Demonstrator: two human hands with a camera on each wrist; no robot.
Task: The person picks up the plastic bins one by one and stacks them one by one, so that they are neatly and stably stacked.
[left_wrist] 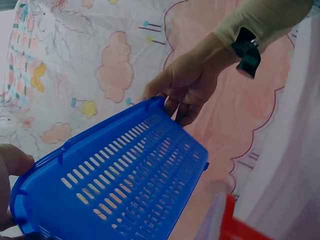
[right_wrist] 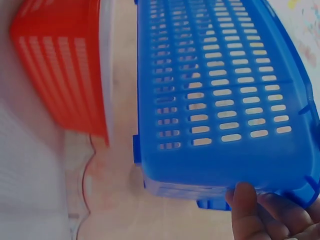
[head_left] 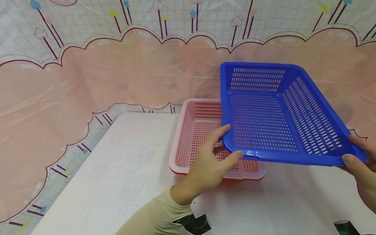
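A blue plastic basket [head_left: 280, 124] with slotted walls is held up, tilted, with its inside toward the head view. My left hand [head_left: 205, 166] grips its near left corner, thumb on the front rim and fingers at the left side. At the near right corner my right hand [head_left: 362, 169] pinches the rim, partly cut off by the frame edge. Behind and below, a pink basket [head_left: 188, 137] sits on the table, partly covered by the blue one. A red basket [right_wrist: 70, 65] lies under the pink one, its rim just showing below it in the head view.
A white table [head_left: 123, 169] carries the stacked baskets. Patterned peach and white cloth [head_left: 141, 71] hangs behind it and down its left side. Dark wrist-worn devices [head_left: 196, 224] show at both wrists, close to the table's near part.
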